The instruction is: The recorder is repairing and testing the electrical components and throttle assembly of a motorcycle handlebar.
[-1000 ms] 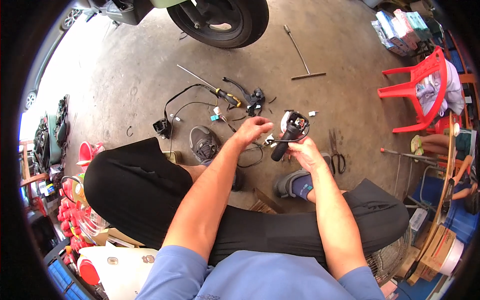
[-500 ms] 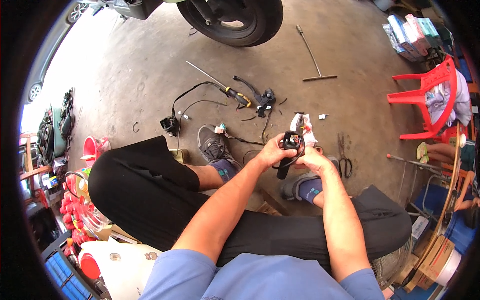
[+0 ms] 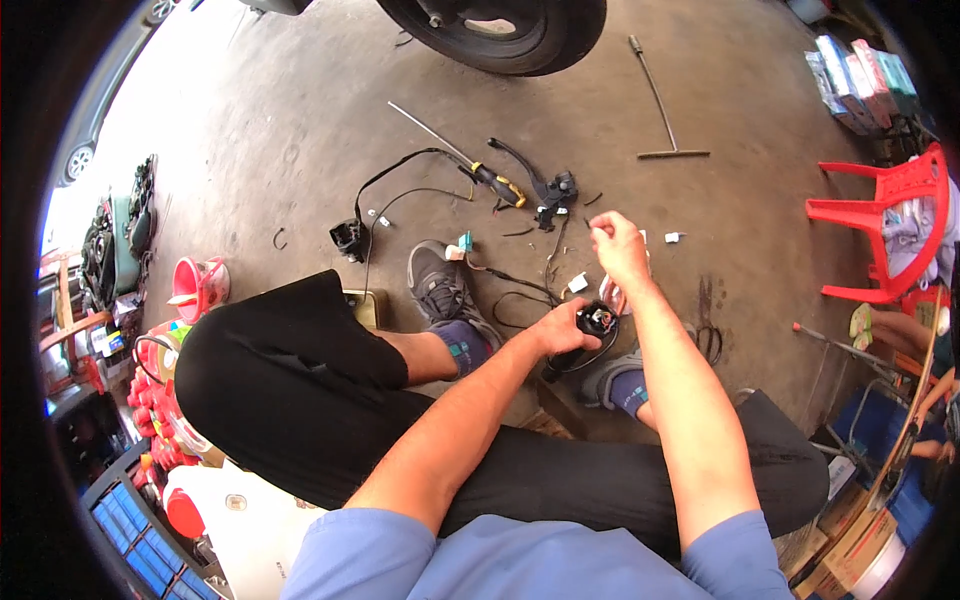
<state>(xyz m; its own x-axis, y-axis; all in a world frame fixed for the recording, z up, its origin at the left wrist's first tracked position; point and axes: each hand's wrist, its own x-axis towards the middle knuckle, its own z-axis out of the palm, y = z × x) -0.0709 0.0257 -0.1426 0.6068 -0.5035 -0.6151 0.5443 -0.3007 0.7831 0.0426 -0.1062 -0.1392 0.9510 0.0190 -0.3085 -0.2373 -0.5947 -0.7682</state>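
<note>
My left hand point(image 3: 563, 331) grips a black switch housing point(image 3: 597, 318), its open end up with wires and small parts showing inside. Beyond it my right hand point(image 3: 622, 248) is raised over the floor, thumb and fingers pinched together. A tiny dark sliver shows by those fingertips, too small to name. Left of the right hand lies a black lever assembly point(image 3: 556, 195), and beside that a screwdriver point(image 3: 500, 185) with a yellow and black handle. Near my shoe, a wiring harness ends in a pale connector point(image 3: 457, 252). Another black housing point(image 3: 348, 240) lies farther left.
A T-handle wrench point(image 3: 660, 110) lies at the far right, below a vehicle's wheel point(image 3: 500, 40). Scissors point(image 3: 708, 340) rest by my right foot. A red plastic chair point(image 3: 880, 225) stands at the right; a red bucket point(image 3: 200, 285) is at the left.
My right hand has left the housing and moved forward. The housing in my left hand is tilted differently, its open end more exposed. The whole view has shifted slightly.
</note>
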